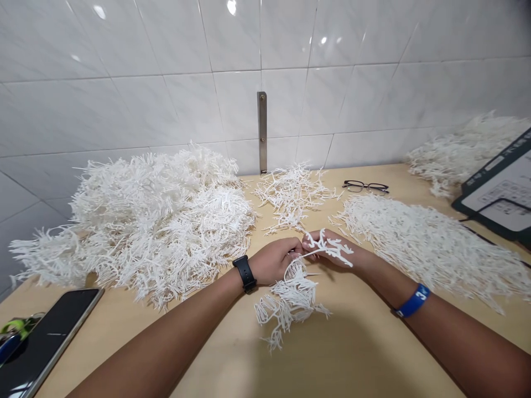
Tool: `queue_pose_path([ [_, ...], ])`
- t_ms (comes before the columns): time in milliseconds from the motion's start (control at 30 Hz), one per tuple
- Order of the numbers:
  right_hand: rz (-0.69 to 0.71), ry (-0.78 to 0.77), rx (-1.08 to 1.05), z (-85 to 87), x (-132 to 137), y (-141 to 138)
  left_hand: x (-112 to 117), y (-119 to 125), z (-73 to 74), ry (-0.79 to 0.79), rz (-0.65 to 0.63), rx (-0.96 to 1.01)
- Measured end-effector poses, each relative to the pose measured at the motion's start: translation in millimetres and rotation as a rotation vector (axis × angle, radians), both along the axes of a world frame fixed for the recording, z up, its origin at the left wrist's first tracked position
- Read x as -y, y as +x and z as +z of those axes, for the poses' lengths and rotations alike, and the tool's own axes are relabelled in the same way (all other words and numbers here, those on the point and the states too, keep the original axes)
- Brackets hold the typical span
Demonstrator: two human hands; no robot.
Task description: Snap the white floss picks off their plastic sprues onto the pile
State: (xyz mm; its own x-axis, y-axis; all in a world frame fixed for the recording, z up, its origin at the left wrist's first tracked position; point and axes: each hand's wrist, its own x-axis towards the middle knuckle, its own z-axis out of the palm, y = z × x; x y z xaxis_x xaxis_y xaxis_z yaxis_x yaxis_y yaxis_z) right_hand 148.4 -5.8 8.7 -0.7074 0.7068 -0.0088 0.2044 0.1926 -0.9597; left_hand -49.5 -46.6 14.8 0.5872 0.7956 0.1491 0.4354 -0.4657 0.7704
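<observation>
My left hand (276,258) and my right hand (332,250) meet at the middle of the wooden table (357,354), both closed on a bunch of thin white branched plastic pieces (290,298). One white branched piece (338,251) lies across my right fingers. The rest of the bunch hangs down onto the table below my hands. A black watch (245,273) is on my left wrist and a blue band (412,300) on my right.
A big heap of white pieces (157,215) fills the left side; a small heap (292,196) lies ahead, another pile (427,243) at right and one (464,149) far right. Glasses (365,187), a phone (50,337), a dark board (501,193), tiled wall behind.
</observation>
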Motion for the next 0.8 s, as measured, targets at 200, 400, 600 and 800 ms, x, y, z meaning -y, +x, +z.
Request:
queue_pose_path([
  [200,-0.177,-0.188,-0.197,2.2,3,-10,-7,-2,0.5,-0.114,0.174,0.178],
  [400,-0.286,-0.437,-0.314,12.8,8,-11,-8,-1,3.8,-0.156,0.218,0.241],
  [600,-0.237,-0.376,-0.269,15.1,11,-14,-6,1,4.5,-0.174,0.214,0.272],
  [800,-0.258,0.068,0.049,-0.7,23,-23,-7,0,2.0,-0.147,0.201,0.264],
])
